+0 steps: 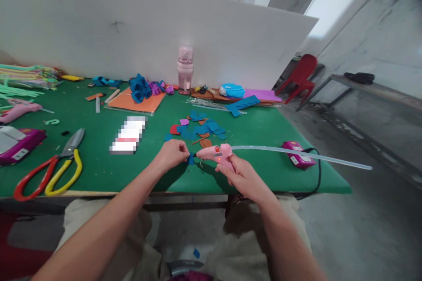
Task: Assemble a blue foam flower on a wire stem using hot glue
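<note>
My right hand is wrapped round the handle of a pink hot glue gun, whose nozzle points left. A long clear glue stick sticks out of its back end. My left hand pinches a small blue piece right at the nozzle tip; the fingers partly cover it. Just beyond the hands lie cut blue petal-shaped pieces, with a red piece and brown pieces among them.
Large scissors with red and yellow handles lie at left, near another pink glue gun. A pink bottle stands at the back beside blue flowers on orange sheets. At right, a purple box has a black cable.
</note>
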Tool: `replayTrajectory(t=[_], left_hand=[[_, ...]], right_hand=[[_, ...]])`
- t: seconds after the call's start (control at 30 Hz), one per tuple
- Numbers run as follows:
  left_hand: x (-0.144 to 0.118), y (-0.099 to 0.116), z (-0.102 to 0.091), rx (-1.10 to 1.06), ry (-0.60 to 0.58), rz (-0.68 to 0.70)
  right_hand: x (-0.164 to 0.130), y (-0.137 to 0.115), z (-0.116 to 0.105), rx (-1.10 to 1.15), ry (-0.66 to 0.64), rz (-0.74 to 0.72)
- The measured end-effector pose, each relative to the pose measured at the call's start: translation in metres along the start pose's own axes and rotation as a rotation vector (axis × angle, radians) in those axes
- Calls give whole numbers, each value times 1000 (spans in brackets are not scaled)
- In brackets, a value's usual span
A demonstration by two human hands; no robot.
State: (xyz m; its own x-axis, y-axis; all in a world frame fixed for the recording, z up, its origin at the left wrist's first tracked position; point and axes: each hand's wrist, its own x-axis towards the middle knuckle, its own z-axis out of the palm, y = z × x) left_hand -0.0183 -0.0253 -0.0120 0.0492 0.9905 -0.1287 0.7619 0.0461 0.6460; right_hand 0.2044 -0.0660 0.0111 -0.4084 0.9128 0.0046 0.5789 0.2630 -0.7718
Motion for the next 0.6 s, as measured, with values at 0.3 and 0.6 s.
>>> replayTrajectory(t=[0.3, 0.6], left_hand=[[-3, 4, -4, 54, 16, -34], [-2, 2, -1, 133, -1, -8]], right_hand=[[1, 3, 6, -40, 17, -36], [0, 1, 8, -71, -18, -72]])
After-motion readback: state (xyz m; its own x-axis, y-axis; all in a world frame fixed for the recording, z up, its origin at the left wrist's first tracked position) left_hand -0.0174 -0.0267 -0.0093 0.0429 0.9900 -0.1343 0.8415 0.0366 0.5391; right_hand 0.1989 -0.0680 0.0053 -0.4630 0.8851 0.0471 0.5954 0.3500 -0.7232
